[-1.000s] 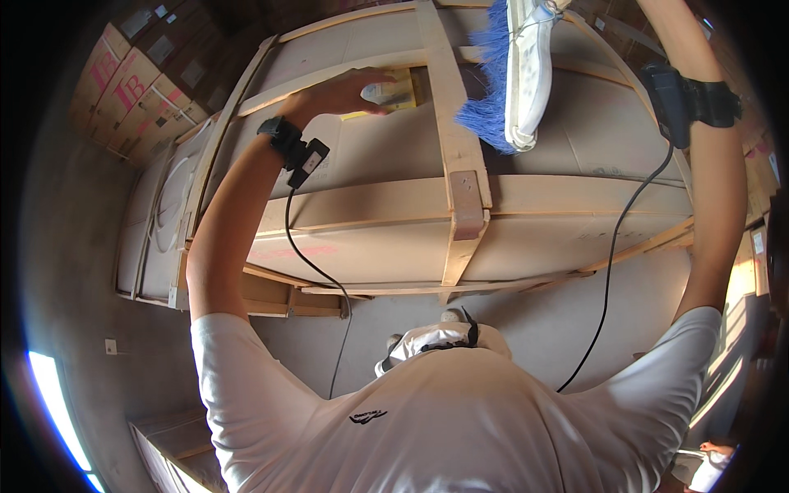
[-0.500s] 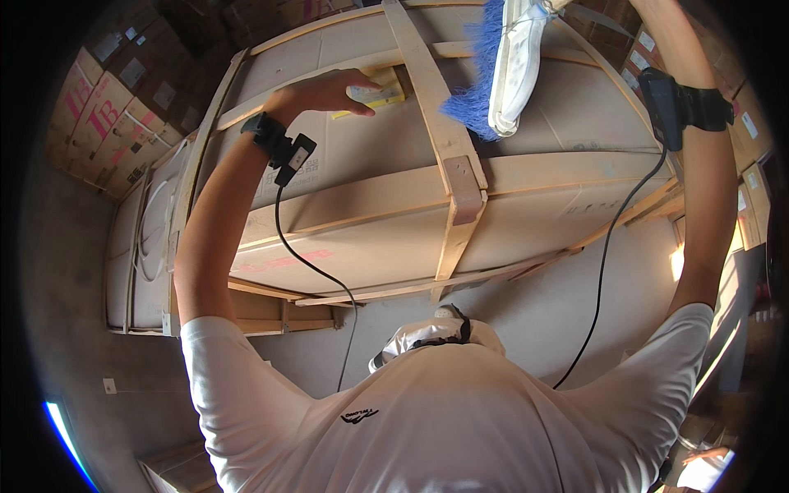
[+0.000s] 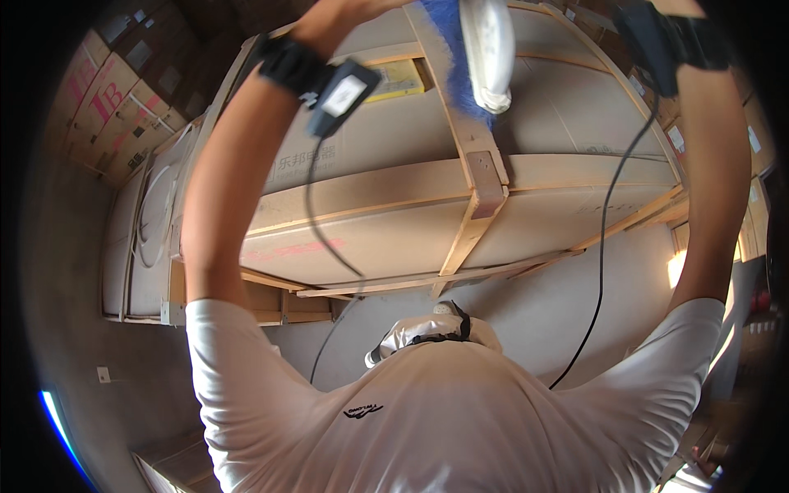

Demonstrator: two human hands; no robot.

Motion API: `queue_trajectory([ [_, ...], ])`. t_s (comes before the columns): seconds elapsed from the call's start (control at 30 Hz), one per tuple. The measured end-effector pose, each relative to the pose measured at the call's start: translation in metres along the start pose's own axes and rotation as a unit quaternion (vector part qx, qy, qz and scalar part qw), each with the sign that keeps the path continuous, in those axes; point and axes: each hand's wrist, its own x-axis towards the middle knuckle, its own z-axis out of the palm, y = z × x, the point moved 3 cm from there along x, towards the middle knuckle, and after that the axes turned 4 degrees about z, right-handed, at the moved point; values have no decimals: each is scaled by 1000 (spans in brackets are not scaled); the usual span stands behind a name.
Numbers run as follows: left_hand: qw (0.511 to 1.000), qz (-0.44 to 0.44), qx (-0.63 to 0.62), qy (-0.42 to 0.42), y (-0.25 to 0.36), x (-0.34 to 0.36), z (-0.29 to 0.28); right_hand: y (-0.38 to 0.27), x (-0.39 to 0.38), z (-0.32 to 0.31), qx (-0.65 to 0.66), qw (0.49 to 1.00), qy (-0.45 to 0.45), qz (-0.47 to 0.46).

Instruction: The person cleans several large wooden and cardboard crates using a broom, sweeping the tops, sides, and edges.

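Note:
My left hand [image 3: 359,10] is at the top edge, reaching over the large crated carton [image 3: 353,214]; its fingers are cut off or blurred, so their grip does not show. My right forearm [image 3: 713,156] rises along the right side, and the hand is beyond the upper edge. Between the arms hangs a broom head with a white block [image 3: 493,57] and blue bristles [image 3: 454,49], over the crate's upright wooden slat [image 3: 481,168]. Whatever holds the broom is out of view. A yellow flat packet or label [image 3: 399,80] is on the carton, near my left wrist.
Wooden slats frame the carton. Stacked cartons [image 3: 107,107] stand at the far left, others [image 3: 752,181] at the right. Black cables [image 3: 604,238] hang from devices [image 3: 341,99] strapped to both wrists. Grey floor [image 3: 567,304] lies below the crate.
My left hand has moved up and away, partly out of the picture. The broom head has shifted left and slightly up, onto the slat. My right forearm has shifted slightly.

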Motion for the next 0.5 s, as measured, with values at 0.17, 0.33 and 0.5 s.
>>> queue_trajectory([
  [0.17,973,-44,112,197,-43,-45,-73,52,-1,165,106,980,-159,51],
  [0.33,927,24,226,299,-84,-44,-53,111,12,225,64,972,-203,97],
  [0.5,910,-190,319,183,-150,-188,-126,126,-15,373,145,924,-328,135],
])
